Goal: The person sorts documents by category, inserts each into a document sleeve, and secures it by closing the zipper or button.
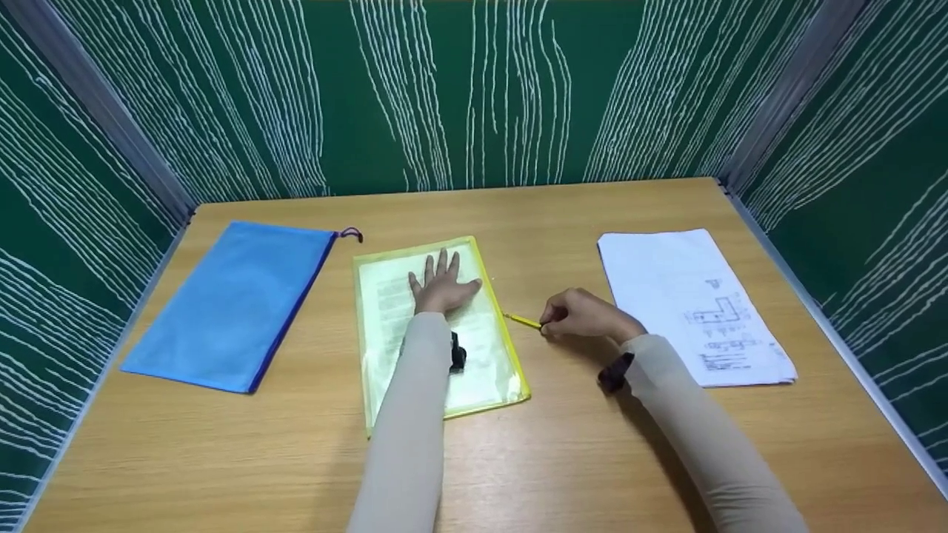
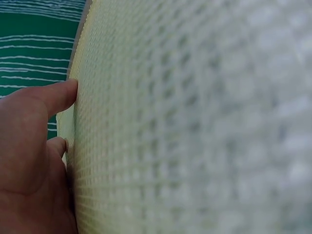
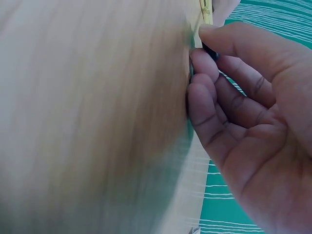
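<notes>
A yellow-edged mesh document pouch [image 1: 481,385] lies in the middle of the table in the head view, with printed sheets showing through it. My left hand [image 1: 442,289] rests on its upper part, fingers spread. The left wrist view shows the mesh [image 2: 170,122] close up and blurred, beside the left hand [image 2: 31,141]. Just off the pouch's right edge, my right hand [image 1: 581,314] pinches the dark end of a yellow zipper pull [image 1: 524,320]. In the right wrist view, thumb and forefinger of the right hand [image 3: 253,97] hold that dark end, the other fingers curled beneath.
On the left lies a blue zip pouch [image 1: 229,303] with a dark cord loop [image 1: 351,234] at its far corner. A stack of white papers [image 1: 659,274], printed with drawings, lies on the right. Green walls [image 1: 503,96] with white lines enclose the wooden table [image 1: 533,474].
</notes>
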### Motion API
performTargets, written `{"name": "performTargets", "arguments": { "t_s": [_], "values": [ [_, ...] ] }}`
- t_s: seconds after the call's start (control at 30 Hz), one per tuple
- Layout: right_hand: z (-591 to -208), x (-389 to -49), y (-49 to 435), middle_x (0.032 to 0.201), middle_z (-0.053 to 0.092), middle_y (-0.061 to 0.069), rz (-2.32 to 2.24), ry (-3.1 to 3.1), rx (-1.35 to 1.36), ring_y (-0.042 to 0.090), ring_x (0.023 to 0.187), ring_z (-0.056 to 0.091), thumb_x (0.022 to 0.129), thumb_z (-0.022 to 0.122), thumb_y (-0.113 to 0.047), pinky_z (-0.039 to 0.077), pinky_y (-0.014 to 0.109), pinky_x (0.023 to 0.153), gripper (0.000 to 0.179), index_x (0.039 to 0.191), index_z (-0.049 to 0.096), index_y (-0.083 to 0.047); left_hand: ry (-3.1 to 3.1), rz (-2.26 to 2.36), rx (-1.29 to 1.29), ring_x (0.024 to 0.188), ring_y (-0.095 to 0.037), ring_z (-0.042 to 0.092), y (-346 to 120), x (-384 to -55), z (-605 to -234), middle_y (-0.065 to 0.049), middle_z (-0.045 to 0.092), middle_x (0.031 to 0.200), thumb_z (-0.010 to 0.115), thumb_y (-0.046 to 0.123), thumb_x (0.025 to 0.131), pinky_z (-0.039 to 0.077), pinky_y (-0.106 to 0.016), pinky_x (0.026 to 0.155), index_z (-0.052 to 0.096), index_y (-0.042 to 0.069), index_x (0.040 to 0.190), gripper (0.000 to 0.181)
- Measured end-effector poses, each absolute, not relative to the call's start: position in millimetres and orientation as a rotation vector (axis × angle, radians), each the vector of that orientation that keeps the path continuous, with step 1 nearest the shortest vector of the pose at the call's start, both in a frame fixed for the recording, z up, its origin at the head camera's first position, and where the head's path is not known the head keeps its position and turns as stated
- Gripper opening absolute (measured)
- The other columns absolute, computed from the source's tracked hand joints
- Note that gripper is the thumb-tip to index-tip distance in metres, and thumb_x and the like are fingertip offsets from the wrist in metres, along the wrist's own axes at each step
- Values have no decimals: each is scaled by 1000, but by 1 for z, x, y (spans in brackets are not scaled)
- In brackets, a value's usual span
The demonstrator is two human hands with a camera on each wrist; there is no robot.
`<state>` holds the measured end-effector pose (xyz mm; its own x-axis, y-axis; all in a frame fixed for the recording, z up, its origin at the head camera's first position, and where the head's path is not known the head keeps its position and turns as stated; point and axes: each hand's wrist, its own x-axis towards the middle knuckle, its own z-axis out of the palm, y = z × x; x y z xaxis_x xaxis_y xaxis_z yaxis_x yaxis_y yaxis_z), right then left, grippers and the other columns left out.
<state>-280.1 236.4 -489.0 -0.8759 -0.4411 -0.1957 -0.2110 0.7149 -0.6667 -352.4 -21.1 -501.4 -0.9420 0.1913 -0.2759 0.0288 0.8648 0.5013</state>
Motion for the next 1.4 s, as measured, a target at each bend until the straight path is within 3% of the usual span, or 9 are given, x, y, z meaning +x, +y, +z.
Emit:
{"name": "performTargets", "arguments": {
  "t_s": [0.9,1.4],
  "values": [
    [-484,-271,240,85,70,3,-900,2532,-616,8,71,56,81,68,-4,48,21,65,10,89,72,-8,2740,694,132,149,-22,-15,-26,-364,-504,5,-8,163,41,61,93,-14,-58,115,7,28,156,78],
    [-483,-267,242,85,69,0,-805,2524,-647,8,73,57,83,70,-9,49,22,67,6,88,72,-11,2744,711,150,149,-23,-15,-26,-362,-502,3,-8,163,40,60,94,-15,-58,114,7,27,156,78]
  ]
}}
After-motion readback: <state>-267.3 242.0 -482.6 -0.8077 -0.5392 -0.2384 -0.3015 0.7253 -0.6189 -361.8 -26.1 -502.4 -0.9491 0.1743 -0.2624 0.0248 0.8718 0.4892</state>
